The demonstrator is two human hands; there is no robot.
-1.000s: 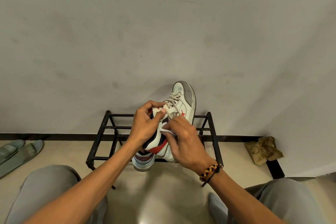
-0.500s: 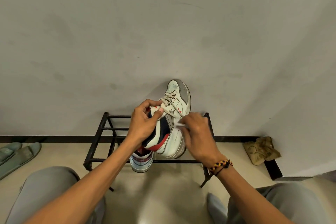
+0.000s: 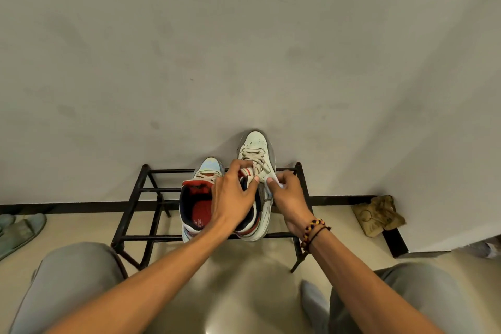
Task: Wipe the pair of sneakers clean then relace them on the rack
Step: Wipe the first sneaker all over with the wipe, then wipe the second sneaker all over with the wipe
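both sneakers sit on the top bars of the black rack [image 3: 135, 198], with toes toward the wall. the left sneaker [image 3: 196, 206] stands free, its red inside open to the camera. the right sneaker [image 3: 259, 160] is the one in work. the left hand [image 3: 234, 195] grips it at the collar and tongue, fingers curled over the top edge and thumb at the laces; i think this is to keep the shoe steady, so it does not slide on the thin bars while the other hand rubs. the right hand [image 3: 288, 192] pinches a small white wipe [image 3: 275, 184] and presses it on the outer side of this sneaker, near the lace holes. the laces [image 3: 253, 158] are threaded on this shoe, so in my judgement the wiping step is going on and the relacing is not yet started.

some things are hard to see. the left hand covers most of the opening and the inner side of the right sneaker, so i cannot tell if that side is clean. the wipe is mostly hidden inside the fingers, and what it is made of is not clear. the heel of the left sneaker is covered by the left forearm. a brown crumpled thing [image 3: 379, 214] lies on the floor by the wall, and green slippers [image 3: 19, 230] are cut off at the left edge.
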